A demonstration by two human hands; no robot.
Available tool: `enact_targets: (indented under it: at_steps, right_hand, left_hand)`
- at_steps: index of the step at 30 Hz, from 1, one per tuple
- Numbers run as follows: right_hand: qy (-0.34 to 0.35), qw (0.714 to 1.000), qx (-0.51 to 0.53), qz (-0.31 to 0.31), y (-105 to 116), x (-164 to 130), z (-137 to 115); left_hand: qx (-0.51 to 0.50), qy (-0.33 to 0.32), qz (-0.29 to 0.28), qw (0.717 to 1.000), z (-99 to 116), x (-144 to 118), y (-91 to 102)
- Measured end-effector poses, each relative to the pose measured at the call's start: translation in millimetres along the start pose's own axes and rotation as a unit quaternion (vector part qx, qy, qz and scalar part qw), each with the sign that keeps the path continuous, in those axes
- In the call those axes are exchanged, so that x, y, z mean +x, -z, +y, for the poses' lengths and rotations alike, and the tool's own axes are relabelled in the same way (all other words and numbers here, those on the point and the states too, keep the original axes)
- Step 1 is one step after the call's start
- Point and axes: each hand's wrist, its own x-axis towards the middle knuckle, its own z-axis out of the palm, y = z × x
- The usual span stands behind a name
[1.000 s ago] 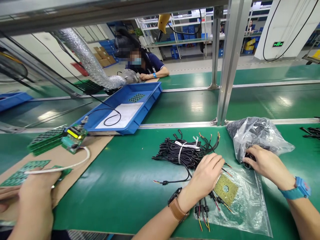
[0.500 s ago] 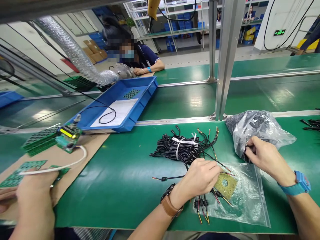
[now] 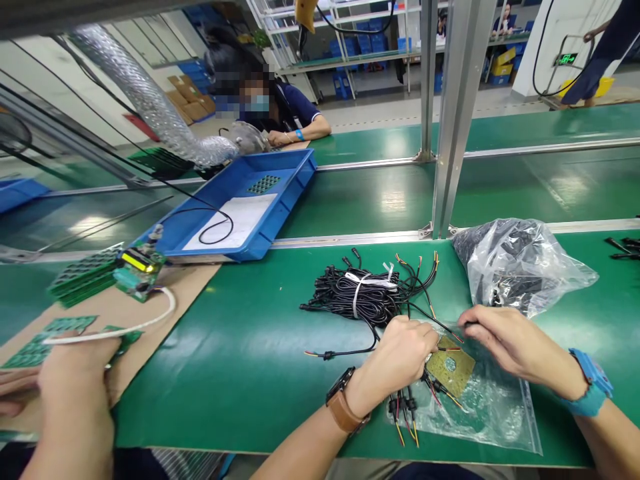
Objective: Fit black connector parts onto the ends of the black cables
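Note:
My left hand (image 3: 407, 353), with a brown-strapped watch at its wrist, is closed in a pinch on a thin black cable whose bared wire end sticks out to the right. Opposite it, my right hand (image 3: 505, 340) pinches a small black part, mostly hidden by the fingers. Just behind lies a bundle of black cables (image 3: 355, 293) tied with a white band. Below my left hand, several cable ends (image 3: 403, 407) carry black fittings and bare coloured wires. A flat clear bag (image 3: 500, 417) and a yellowish square plate with a hole (image 3: 457, 377) lie between my hands.
A clear bag of black parts (image 3: 525, 267) stands behind my right hand. At left, a co-worker's hands (image 3: 75, 373) rest by green circuit boards (image 3: 83, 277) and a lit display (image 3: 137, 262). A blue tray (image 3: 295, 200) and a metal post (image 3: 453, 133) stand farther back.
My right hand has left the bag of black parts and moved down and left toward my left hand, carrying a small black part. My left hand stays nearly in place.

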Motion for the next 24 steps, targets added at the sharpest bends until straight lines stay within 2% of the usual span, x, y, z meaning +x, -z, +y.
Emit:
enact_targets:
  at_steps: [4,9,14,18,20,24]
  right_hand:
    - [0.012,0.996,0.048,-0.07,-9.6,5.0,-8.5]
    - [0.001,0.991,0.008,-0.134,-19.0,6.9,-8.2]
    - [-0.003,0.997,0.02,-0.079,-18.9,7.9,-6.9]
    - [0.003,0.994,0.015,-0.108,-23.8,8.3,-5.9]
    - [-0.006,0.995,0.006,-0.102,-24.4,7.7,-3.9]
    - [-0.048,0.999,0.018,0.004,-15.4,6.6,0.3]
  left_hand:
    - [-0.002,0.019,-0.01,1.0,1.1,0.9,-3.9]
    - [0.02,0.036,-0.017,0.999,2.1,2.4,-6.3]
    - [0.022,0.05,-0.028,0.998,3.3,3.6,-5.7]
    - [0.032,0.055,-0.037,0.997,3.7,4.4,-5.3]
    - [0.035,0.056,-0.027,0.997,4.0,4.4,-5.3]
    - [0.04,0.043,-0.009,0.998,5.9,3.7,-2.7]
